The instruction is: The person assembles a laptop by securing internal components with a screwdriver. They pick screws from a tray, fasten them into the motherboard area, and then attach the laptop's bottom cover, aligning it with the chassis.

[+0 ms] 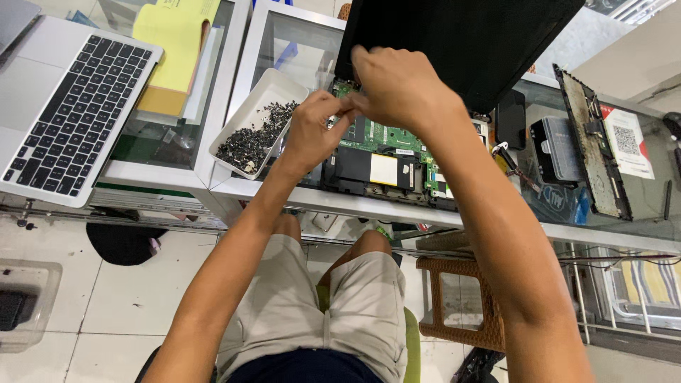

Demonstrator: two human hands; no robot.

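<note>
An opened black laptop (pixel 383 174) lies on the glass counter with its green circuit board (pixel 386 135) exposed and its dark lid (pixel 468 35) raised behind. My left hand (pixel 316 128) and my right hand (pixel 397 85) meet over the board's upper left corner, fingertips pinched together. What they pinch is too small to make out. A white rectangular tray (pixel 245 106) holding several small dark screws sits just left of my left hand.
A silver laptop (pixel 67 106) with black keys lies at far left, yellow envelopes (pixel 174 50) beside it. Dark parts, a removed panel (pixel 592 145) and a card sit on the glass at right. A brown stool (pixel 454 298) stands below.
</note>
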